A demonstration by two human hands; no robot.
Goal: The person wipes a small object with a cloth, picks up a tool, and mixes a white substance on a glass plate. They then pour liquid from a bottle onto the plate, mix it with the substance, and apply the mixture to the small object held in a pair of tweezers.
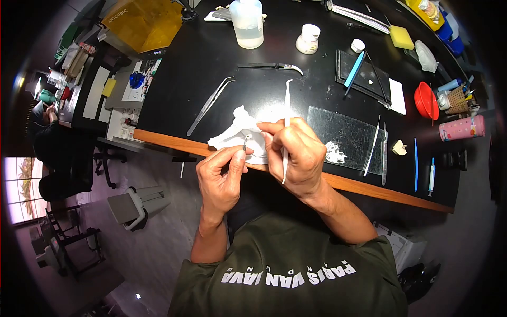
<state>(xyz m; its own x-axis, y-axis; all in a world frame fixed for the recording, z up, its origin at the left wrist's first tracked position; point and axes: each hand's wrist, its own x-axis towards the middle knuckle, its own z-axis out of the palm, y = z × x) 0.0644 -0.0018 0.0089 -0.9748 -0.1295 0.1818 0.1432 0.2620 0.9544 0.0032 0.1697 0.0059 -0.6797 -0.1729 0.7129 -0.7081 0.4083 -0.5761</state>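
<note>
My left hand is closed in a pinch, thumb against fingers, on a thin dark stem with a small whitish piece at its tip; its exact kind is too small to tell. My right hand grips a slim white hand tool with a bent tip like a pen, the bent end pointing away from me. Both hands are close together at the table's front edge. Beneath and behind them lies a crumpled white tissue. To the right, a glass slab carries a patch of white paste or powder.
Bent-tip tweezers and black-handled tweezers lie on the black table. A liquid bottle, a white jar, a red bowl and a pink case stand farther out. Another person sits at left.
</note>
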